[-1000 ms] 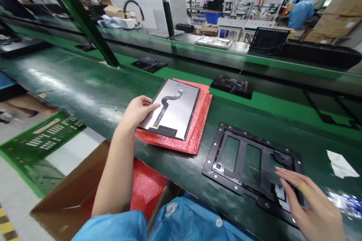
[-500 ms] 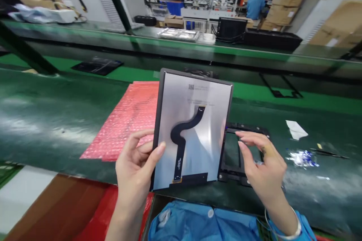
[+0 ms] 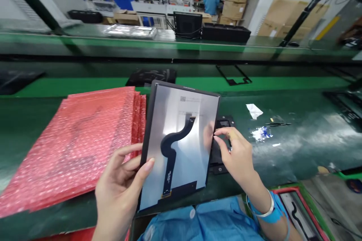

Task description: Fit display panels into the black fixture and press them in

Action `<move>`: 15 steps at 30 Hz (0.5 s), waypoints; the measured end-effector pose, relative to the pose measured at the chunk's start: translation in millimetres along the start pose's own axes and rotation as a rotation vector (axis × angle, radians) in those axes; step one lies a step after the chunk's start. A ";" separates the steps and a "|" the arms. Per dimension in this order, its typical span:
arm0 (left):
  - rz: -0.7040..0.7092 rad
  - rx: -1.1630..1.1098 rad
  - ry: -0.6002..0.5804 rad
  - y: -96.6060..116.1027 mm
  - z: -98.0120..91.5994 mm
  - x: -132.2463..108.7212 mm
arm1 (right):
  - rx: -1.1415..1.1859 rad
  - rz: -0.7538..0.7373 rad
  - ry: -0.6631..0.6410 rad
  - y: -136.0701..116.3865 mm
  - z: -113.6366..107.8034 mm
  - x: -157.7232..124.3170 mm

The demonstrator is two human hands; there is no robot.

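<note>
My left hand (image 3: 120, 184) is closed on the left edge of a display panel (image 3: 183, 158), thumb on its silvery back and fingers behind. The panel is tilted up, with a black S-shaped flex cable (image 3: 169, 150) running down its back. At the panel's right edge, my right hand (image 3: 236, 150) pinches with thumb and index fingertips. A black frame (image 3: 220, 168) lies on the bench behind the panel and right hand, partly hidden by both.
Red bubble-wrap bags (image 3: 76, 147) are stacked at left. On the right lie a white scrap (image 3: 254, 111), tweezers (image 3: 278, 124) and a small blue-white pile (image 3: 260, 133). Another black frame (image 3: 233, 75) lies farther back. A red-rimmed box (image 3: 300, 188) holding a panel stands at lower right.
My right hand has come in to the panel's right edge and its fingertips have closed there. The left hand keeps its hold. The view has swung to the right.
</note>
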State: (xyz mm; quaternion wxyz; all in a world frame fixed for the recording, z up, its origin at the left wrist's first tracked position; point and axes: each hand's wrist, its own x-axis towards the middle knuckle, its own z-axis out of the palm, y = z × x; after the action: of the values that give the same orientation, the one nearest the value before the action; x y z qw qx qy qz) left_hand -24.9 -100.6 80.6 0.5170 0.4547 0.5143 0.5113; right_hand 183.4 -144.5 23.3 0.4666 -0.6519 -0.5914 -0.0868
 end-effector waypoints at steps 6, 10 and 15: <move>-0.023 0.041 -0.019 -9.1 3.0 11.1 | 0.093 0.166 -0.144 3.9 -6.0 1.9; 0.013 -0.011 0.048 -9.1 -4.2 21.4 | 0.376 0.400 -0.177 35.3 -37.4 0.9; -0.082 -0.183 0.037 -0.4 -5.8 34.4 | -0.027 0.769 -0.074 124.0 -94.7 -10.4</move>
State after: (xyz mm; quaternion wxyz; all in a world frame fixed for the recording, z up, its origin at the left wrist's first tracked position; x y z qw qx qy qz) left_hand -32.4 -66.7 77.6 0.5672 0.3747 0.4929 0.5431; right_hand 327.7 -202.3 5.7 0.4346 -0.8349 -0.3191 0.1103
